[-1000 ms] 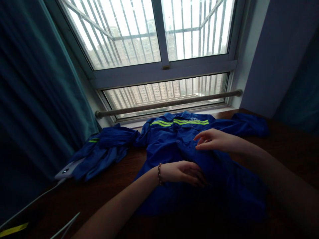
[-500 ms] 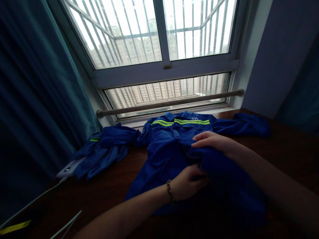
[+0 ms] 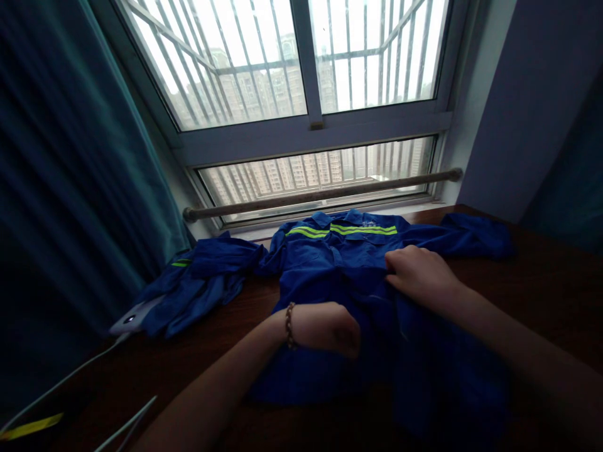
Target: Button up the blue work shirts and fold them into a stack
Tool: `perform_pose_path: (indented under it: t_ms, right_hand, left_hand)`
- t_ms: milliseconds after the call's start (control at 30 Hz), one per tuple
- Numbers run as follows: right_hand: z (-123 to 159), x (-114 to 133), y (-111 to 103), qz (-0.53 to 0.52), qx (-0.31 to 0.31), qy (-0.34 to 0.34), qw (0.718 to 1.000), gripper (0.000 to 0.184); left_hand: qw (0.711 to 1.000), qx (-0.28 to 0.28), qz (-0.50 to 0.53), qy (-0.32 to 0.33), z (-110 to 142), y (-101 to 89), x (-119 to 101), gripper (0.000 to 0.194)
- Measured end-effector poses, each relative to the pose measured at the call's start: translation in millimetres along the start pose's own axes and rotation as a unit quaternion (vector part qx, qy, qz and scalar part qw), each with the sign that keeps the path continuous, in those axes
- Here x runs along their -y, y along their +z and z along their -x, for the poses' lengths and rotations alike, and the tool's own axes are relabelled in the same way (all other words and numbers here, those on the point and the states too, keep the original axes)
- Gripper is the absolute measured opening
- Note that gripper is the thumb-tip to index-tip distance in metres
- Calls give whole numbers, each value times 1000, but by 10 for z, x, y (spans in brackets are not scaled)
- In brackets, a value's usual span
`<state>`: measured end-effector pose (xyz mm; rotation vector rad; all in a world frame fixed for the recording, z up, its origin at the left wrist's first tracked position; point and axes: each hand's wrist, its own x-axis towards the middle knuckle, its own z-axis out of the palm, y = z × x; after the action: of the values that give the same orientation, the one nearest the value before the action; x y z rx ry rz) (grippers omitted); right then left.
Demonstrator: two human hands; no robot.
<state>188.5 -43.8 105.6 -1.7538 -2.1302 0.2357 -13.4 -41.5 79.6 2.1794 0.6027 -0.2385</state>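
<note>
A blue work jacket [image 3: 311, 282] with bright yellow-green stripes across the chest lies spread out, collar toward the window. My right hand [image 3: 421, 273] grips a fold of its front on the right side, fingers bent over the cloth. Low over the middle of the jacket is my left hand [image 3: 332, 329], a beaded bracelet on its wrist. Its fingers are curled closed against the fabric, and their tips are hidden in shadow. Dark cloth hangs in folds below my right hand, toward me.
Another crumpled blue garment [image 3: 198, 289] with a yellow-green stripe lies at left, partly over a pale device [image 3: 134, 317] with a white cable [image 3: 70, 383]. A yellow strip [image 3: 32, 427] sits lower left. A window with a rail [image 3: 325, 196] stands behind the brown table [image 3: 541, 289].
My left hand has moved left and turned over, its fingers curled. My right hand has shifted right, and the raised flap of jacket cloth between the hands has dropped lower.
</note>
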Motion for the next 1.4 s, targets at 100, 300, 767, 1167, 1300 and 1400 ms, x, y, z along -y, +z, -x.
perform_pose_path:
  t_ms: [100, 300, 767, 1167, 1300, 1400]
  right_hand:
    - [174, 166, 41, 36, 4, -36, 999, 9]
    - [193, 300, 258, -300, 336, -60, 891, 12]
    - [0, 217, 798, -540, 170, 126, 815, 29]
    - [-160, -53, 1209, -527, 166, 109, 826, 19]
    - [-182, -86, 1122, -659, 203, 179, 702, 21]
    - [-187, -98, 1103, -683, 217, 163, 678, 25]
  left_hand:
    - [966, -190, -144, -98, -45, -91, 225, 14]
    - [964, -221, -133, -72, -283, 63, 549, 14]
    - [955, -239, -148, -92, -218, -65, 591, 10]
    - [952, -303, -41, -2, -160, -167, 429, 13]
    - [942, -333, -21, -49, -245, -141, 582, 15]
    - [930, -364, -11, -49, -231, -167, 589, 17]
